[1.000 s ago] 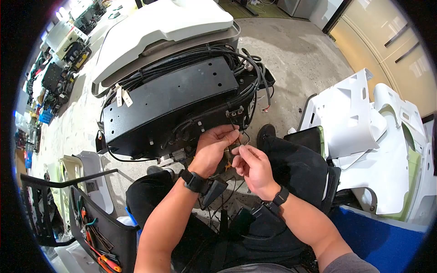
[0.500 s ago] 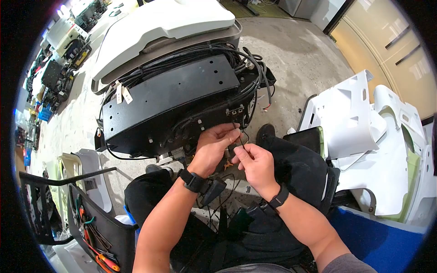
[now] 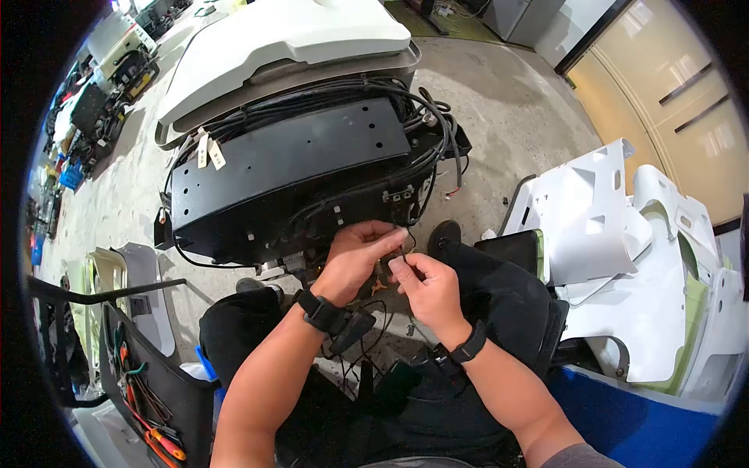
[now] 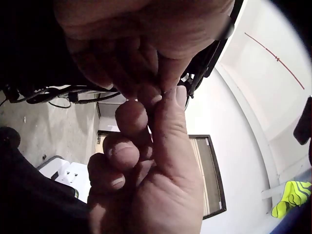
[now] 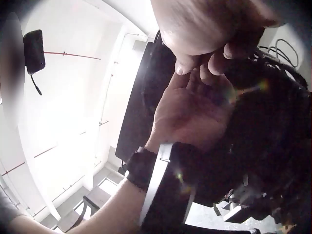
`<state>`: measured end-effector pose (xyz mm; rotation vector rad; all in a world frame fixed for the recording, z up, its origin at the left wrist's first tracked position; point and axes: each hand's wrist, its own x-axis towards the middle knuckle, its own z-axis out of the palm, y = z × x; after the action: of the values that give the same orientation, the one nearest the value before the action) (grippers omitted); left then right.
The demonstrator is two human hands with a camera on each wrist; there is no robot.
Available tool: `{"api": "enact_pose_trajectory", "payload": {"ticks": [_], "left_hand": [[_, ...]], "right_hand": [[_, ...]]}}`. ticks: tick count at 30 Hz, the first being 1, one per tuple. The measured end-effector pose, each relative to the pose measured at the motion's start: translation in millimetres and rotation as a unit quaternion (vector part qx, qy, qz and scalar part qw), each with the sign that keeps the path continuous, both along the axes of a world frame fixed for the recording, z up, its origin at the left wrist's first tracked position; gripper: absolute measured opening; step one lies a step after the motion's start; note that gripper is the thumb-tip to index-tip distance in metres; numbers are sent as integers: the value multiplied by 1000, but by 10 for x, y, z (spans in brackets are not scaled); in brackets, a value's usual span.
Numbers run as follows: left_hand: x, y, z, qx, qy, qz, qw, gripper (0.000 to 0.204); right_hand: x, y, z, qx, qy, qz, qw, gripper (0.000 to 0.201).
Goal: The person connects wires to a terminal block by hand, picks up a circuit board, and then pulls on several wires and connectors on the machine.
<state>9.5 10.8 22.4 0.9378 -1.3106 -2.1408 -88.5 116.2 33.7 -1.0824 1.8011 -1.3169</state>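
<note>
My left hand (image 3: pixel 355 257) pinches a thin dark cable (image 3: pixel 403 250) between thumb and fingers, low against the front of a black metal housing (image 3: pixel 289 160). Just below and to the right, my right hand (image 3: pixel 433 292) has thumb and index finger together on the same cable. Fingertips of both hands nearly meet in the left wrist view, where the right hand (image 4: pixel 168 156) is below the left hand (image 4: pixel 141 34). The cable's end is hidden by the fingers. A small connector bracket (image 3: pixel 398 195) is fixed to the housing just above the hands.
Black cables (image 3: pixel 312 90) are bundled along the housing, under a white cover (image 3: pixel 312 35). White plastic panels (image 3: pixel 593 210) lean at the right. At lower left, a dark tray (image 3: pixel 183 382) holds screwdrivers and other hand tools. Loose cables (image 3: pixel 374 335) hang between the knees.
The head view has shifted slightly. My right hand's thumb and fingers have changed position a little on the cable, close under the left hand, which keeps its pinch.
</note>
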Motion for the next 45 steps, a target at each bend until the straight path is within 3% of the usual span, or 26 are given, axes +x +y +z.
{"api": "enact_pose_trajectory", "payload": {"ticks": [4, 8, 10, 16, 20, 22, 25, 26, 27, 29, 31, 33, 34, 38, 40, 41, 43, 45], "left_hand": [[10, -6, 86, -27, -29, 7, 999, 26], [0, -23, 56, -12, -17, 1, 1000, 25], [-5, -20, 42, -16, -19, 6, 1000, 25], [-8, -19, 27, -3, -1, 10, 1000, 25], [-15, -8, 44, -17, -21, 4, 1000, 27], [-10, -14, 92, -25, -32, 1, 999, 28], [20, -33, 133, -28, -37, -19, 999, 29], [26, -35, 91, -18, -15, -17, 1000, 29], [27, -35, 55, -8, 7, -14, 1000, 30], [26, -27, 3, 8, 28, -14, 999, 31], [31, -25, -8, 26, 48, -14, 998, 32], [21, -29, 8, 26, 32, -23, 999, 32], [13, -22, 15, 26, 33, -23, 999, 32], [10, -16, 53, 32, 32, -15, 999, 32], [15, -25, 52, 14, 24, -24, 999, 31], [18, -30, 48, -2, 14, -35, 999, 31], [28, -40, 62, -16, 5, -44, 999, 31], [25, -27, 105, -40, -53, -51, 997, 30]], "right_hand": [[-2, -3, -60, 24, -90, -3, 996, 27], [-29, 16, -119, 16, -64, 2, 998, 26], [-29, 18, -94, 42, -191, -23, 980, 23], [-25, 29, -111, -1, -339, -66, 939, 19], [-54, 7, -151, -37, -226, -77, 970, 20], [-38, 17, -110, -25, -19, -91, 995, 17], [-3, 40, -37, -85, -28, -77, 993, 19], [-1, 46, -56, -117, -106, -63, 985, 18], [-10, 57, -73, -119, -105, -63, 985, 18], [-37, 78, -107, -77, -310, -67, 945, 22], [-26, 65, -122, -34, -340, -60, 938, 28], [-11, 67, -110, 15, -477, 4, 879, 27], [13, 66, -85, 6, -482, 14, 876, 26], [18, 42, -87, 9, -392, 9, 920, 21], [8, 40, -79, 23, -242, -18, 970, 19], [2, 42, -96, 25, -242, -16, 970, 19], [-10, 41, -161, -2, -41, -11, 999, 18], [0, 39, -223, -6, -16, -10, 1000, 18]]}}
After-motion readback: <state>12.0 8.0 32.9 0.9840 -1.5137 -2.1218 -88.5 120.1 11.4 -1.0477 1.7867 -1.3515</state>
